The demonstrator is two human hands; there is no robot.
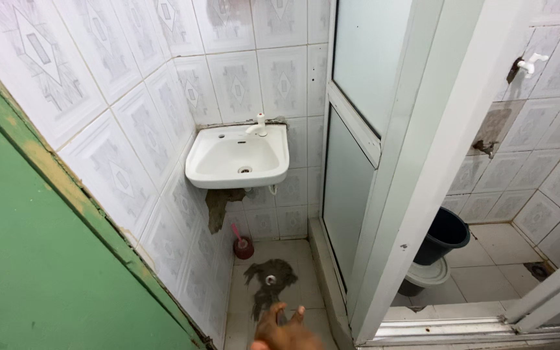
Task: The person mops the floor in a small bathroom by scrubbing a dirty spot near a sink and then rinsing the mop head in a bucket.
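Only one of my hands shows, low at the bottom edge; by the thumb on its left I take it for my right hand (pixel 284 330). Its fingers are spread and it holds nothing. It hovers over the tiled floor, just short of a round floor drain (pixel 270 280) in a dark wet stain. Further on, a white wall sink (pixel 236 161) with a small white tap (pixel 258 126) hangs on the patterned tiles. My left hand is out of view.
A green door (pixel 34 259) fills the left side. A red toilet brush (pixel 243 245) stands under the sink. To the right, a white frosted partition door (pixel 358 162) stands open onto a stall with a dark bucket (pixel 444 234), a white basin (pixel 426 274) and a wall tap (pixel 530 63).
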